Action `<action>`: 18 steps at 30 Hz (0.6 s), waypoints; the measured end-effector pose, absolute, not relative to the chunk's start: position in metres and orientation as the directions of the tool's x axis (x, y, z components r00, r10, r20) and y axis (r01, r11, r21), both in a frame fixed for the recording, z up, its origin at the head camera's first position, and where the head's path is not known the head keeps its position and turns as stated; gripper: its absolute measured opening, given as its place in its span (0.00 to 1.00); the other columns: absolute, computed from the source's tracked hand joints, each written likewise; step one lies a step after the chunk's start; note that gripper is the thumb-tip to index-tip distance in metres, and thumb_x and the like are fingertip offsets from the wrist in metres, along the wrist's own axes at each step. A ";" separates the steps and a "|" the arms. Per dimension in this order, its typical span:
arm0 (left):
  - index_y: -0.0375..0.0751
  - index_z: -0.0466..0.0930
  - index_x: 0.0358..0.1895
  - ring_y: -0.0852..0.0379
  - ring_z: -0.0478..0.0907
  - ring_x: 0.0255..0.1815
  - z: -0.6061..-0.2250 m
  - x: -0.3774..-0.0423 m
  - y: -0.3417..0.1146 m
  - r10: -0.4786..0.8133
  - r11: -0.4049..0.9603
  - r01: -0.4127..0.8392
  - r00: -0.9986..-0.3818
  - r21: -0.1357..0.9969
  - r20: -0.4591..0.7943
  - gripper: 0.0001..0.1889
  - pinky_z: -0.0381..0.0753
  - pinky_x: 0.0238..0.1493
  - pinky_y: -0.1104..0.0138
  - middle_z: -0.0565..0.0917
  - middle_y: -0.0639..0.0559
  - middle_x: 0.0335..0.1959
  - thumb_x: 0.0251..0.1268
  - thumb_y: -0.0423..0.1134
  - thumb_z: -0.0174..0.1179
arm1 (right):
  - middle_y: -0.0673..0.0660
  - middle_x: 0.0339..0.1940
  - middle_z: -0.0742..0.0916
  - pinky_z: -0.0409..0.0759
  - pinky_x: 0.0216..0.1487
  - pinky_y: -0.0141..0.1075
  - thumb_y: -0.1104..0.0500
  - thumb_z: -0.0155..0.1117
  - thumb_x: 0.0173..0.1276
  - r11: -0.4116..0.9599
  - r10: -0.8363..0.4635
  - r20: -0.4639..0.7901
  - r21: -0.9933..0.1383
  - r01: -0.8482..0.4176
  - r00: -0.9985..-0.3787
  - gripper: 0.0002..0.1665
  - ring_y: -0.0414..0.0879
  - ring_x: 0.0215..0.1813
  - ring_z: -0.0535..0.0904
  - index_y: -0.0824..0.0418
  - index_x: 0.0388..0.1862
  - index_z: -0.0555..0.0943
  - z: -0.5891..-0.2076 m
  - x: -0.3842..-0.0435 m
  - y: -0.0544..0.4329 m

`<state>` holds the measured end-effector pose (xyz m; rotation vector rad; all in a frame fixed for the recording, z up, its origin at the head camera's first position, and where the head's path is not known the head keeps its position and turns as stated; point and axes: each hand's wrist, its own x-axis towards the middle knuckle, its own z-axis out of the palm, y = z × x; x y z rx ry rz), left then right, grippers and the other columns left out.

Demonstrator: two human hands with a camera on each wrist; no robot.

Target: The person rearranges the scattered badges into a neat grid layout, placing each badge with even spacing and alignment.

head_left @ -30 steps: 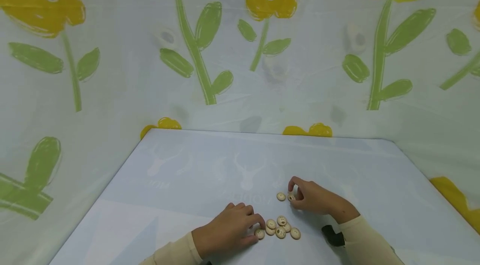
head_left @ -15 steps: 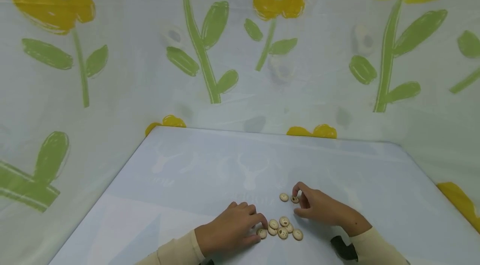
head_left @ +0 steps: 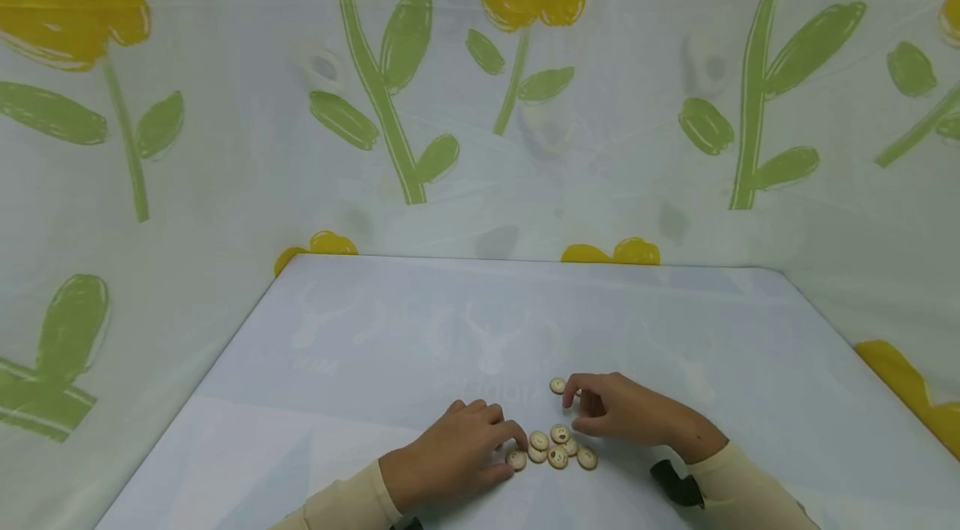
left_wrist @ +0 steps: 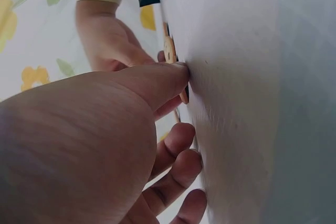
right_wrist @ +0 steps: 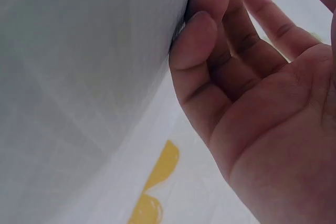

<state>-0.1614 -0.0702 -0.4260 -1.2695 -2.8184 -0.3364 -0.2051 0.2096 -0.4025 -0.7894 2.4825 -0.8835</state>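
Small round pale wooden discs with dark face-like markings lie on the white table. My left hand [head_left: 457, 451] rests at the left end of a cluster, its index finger and thumb around the leftmost disc [head_left: 516, 460]. In the left wrist view, the thumb covers much of the work, with a disc [left_wrist: 169, 49] showing beyond it. My right hand [head_left: 630, 412] hovers just behind the cluster, index finger and thumb apart with nothing seen between them. A separate disc [head_left: 557, 386] lies left of its fingertips; another beside it is mostly hidden behind the fingers.
Several more discs [head_left: 558, 456] sit close together between the hands, some overlapping. The white tabletop [head_left: 360, 347] stretches toward a flower-printed cloth [head_left: 465, 213] hanging behind and at the sides. A dark strap [head_left: 675, 483] sits at the right wrist.
The right hand has come away from the second far disc and shifted left and toward the cluster, now covering most of that disc. The left hand stays at the leftmost disc.
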 end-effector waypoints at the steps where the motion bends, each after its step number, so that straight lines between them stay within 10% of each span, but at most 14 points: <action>1: 0.67 0.81 0.52 0.71 0.65 0.33 -0.426 -0.161 -0.070 0.737 0.642 0.743 -0.666 0.188 0.115 0.14 0.61 0.34 0.73 0.74 0.67 0.33 0.64 0.54 0.66 | 0.45 0.28 0.80 0.75 0.32 0.30 0.56 0.68 0.68 0.640 -0.626 -0.167 -0.668 -0.379 -0.762 0.11 0.34 0.30 0.74 0.52 0.47 0.79 -0.402 -0.204 0.208; 18: 0.65 0.81 0.52 0.71 0.64 0.33 -0.424 -0.159 -0.071 0.736 0.636 0.740 -0.667 0.220 0.117 0.13 0.60 0.35 0.74 0.73 0.67 0.33 0.65 0.52 0.66 | 0.44 0.28 0.80 0.74 0.32 0.30 0.55 0.71 0.65 0.630 -0.640 -0.181 -0.680 -0.375 -0.747 0.10 0.33 0.29 0.73 0.48 0.45 0.84 -0.403 -0.192 0.196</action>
